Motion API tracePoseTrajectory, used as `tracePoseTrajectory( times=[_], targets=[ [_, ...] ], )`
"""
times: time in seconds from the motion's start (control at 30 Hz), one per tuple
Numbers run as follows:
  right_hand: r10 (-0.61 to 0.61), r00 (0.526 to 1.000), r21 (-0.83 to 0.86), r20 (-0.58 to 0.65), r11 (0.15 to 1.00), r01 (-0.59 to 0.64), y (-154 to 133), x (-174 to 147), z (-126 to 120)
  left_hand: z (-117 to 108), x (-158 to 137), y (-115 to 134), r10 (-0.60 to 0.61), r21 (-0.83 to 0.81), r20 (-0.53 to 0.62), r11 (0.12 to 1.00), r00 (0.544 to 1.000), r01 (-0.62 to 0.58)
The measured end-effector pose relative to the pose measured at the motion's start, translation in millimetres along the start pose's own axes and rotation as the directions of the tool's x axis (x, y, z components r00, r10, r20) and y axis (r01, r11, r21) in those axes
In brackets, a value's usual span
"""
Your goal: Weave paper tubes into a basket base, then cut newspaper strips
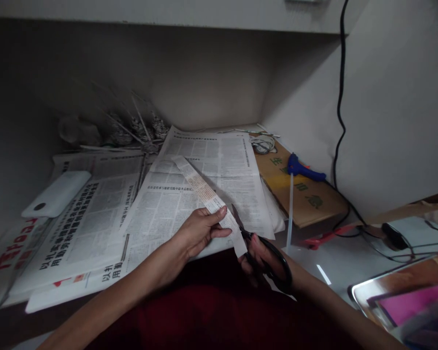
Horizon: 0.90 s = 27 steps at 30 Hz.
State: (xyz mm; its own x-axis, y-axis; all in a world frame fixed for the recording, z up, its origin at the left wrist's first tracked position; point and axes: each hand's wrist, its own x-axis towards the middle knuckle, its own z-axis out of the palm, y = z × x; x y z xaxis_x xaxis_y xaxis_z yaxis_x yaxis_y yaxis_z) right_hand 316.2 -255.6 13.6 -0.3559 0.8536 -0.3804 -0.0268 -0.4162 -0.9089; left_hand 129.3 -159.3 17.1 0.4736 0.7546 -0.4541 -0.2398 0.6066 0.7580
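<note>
A long strip of newspaper [199,184] is pinched between the thumb and fingers of my left hand [203,228]. One end slants away over the newspaper sheets [219,160]; the short near end hangs past my thumb. My right hand [257,257] grips black-handled scissors [279,265], fingers around the handles. The scissor blades point up and left, right beside the strip's near end. Whether the blades touch the paper I cannot tell. My right fingers are partly hidden behind the handles.
A blue glue gun [306,170] with a glue stick lies on flattened cardboard [310,201] at right, its black cord [341,97] running up the wall. A white power bank-like block [56,194] rests on newspaper at left. Rolled-paper bundles with sticks [148,146] stand behind.
</note>
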Motion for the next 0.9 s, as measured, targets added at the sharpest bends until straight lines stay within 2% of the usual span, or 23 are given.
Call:
tracePoseTrajectory(
  times=[0.17, 0.33, 0.5, 0.67, 0.9],
  targets=[
    [0.09, 0.994, 0.108, -0.061, 0.991, -0.083, 10.2, 0.4, 1.2, -1.0, 1.2, -2.3, 0.015, 0.005, -0.009, 1.0, 1.0, -0.015],
    [0.086, 0.992, -0.001, -0.087, 0.996, -0.087, 1.9, -1.6, 4.4, -1.9, 2.2, -2.3, 0.015, -0.003, -0.003, 1.0, 1.0, -0.015],
    [0.053, 0.996, -0.102, -0.074, 0.993, -0.06, -14.5, -9.2, 5.8, -1.6, 1.8, -1.5, 0.043, -0.059, -0.042, 0.997, 0.998, -0.045],
    [0.087, 0.994, -0.059, -0.06, 0.994, -0.09, -8.8, -9.0, 1.3, 2.1, 0.3, 1.7, 0.047, -0.085, -0.094, 0.995, 0.994, -0.055],
    [0.067, 0.998, 0.008, 0.01, 0.998, -0.068, 1.9, -4.4, -1.0, 2.0, -1.6, -2.0, 0.032, -0.057, -0.084, 0.998, 0.996, -0.037]
  ],
)
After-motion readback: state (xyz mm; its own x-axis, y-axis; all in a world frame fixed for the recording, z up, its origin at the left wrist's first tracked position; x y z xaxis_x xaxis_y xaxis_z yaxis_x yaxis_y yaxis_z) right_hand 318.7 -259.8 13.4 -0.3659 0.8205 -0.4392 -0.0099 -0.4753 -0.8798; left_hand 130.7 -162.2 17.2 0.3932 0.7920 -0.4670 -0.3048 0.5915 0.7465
